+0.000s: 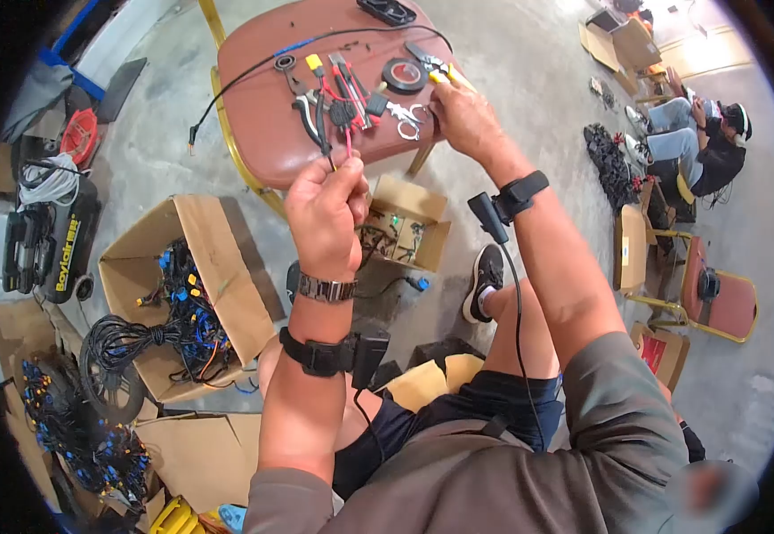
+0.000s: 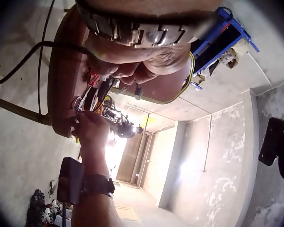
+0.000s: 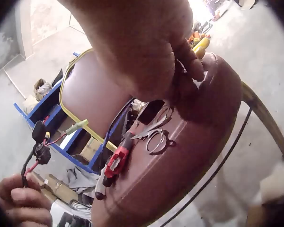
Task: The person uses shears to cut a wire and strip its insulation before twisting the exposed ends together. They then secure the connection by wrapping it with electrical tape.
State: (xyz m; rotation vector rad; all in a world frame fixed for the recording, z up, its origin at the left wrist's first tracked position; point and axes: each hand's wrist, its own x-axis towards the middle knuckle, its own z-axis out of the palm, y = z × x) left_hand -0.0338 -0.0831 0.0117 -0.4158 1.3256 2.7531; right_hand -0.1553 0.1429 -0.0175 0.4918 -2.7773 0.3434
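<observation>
My left hand [image 1: 325, 214] pinches a thin red-and-black wire lead at the chair's near edge. The lead carries a black plug-like piece [image 3: 41, 152] and a yellow connector [image 1: 315, 62]. At the seat's right edge, my right hand [image 1: 467, 120] grips the yellow handles of a wire stripper [image 1: 421, 55], whose flat grey head points over the seat. Near them on the brown chair seat [image 1: 258, 133] lie a roll of black tape [image 1: 404, 76], small silver scissors [image 1: 407, 123], a red utility knife [image 1: 349, 84] and black-handled pliers [image 1: 307, 116].
A long black cable [image 1: 218, 96] arcs across the seat and hangs off its left side. Below stands a small open carton [image 1: 427, 249] of parts. At left are a large cardboard box [image 1: 236, 267] of cables and a cable heap [image 1: 84, 436]. Another person [image 1: 716, 151] sits at right.
</observation>
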